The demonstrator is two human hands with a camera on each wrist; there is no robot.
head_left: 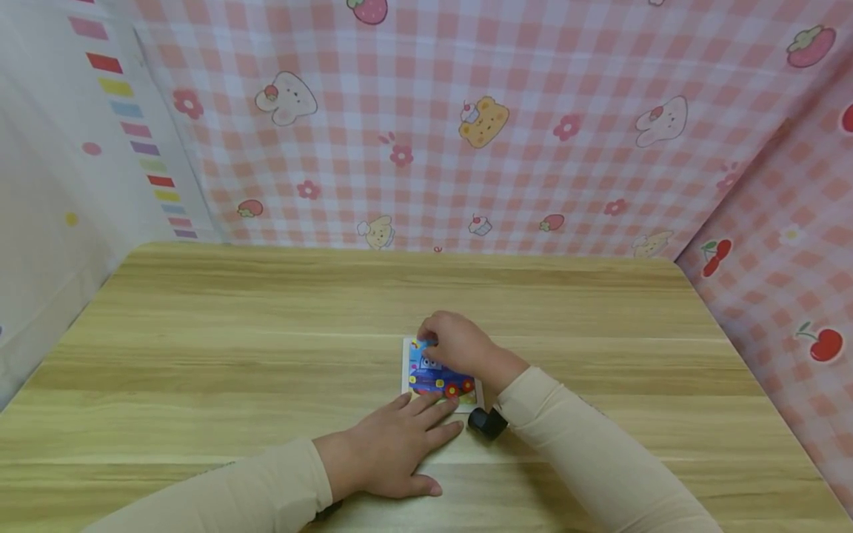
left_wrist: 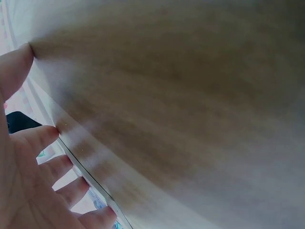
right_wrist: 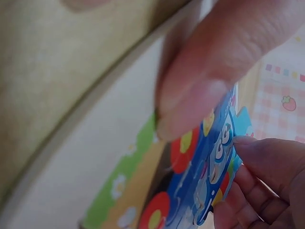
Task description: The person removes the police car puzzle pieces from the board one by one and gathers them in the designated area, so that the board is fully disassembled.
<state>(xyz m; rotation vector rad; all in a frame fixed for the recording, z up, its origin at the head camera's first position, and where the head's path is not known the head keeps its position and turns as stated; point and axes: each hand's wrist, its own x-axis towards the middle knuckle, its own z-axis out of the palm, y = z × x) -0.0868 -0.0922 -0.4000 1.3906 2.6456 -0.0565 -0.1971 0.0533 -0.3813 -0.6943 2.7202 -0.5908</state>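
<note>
A small puzzle board [head_left: 406, 374] with a white border and a blue, red-wheeled vehicle picture lies on the table. My left hand [head_left: 395, 448] rests at its near edge, fingers straight and spread, fingertips on the border and picture. In the left wrist view those fingertips [left_wrist: 71, 191] line up along the board's edge. At the board's far side, my right hand [head_left: 460, 344] pinches a puzzle piece [right_wrist: 221, 148] between thumb and fingers. That piece is blue with cartoon eyes and stands tilted up from the board. The right hand covers the board's upper right part.
The board lies on a wood-grain table [head_left: 266, 355]. Beside its near right corner, under the right sleeve, is a black wrist camera [head_left: 488, 423]. A pink checked cloth [head_left: 426, 111] hangs behind the table, with more cloth at both sides.
</note>
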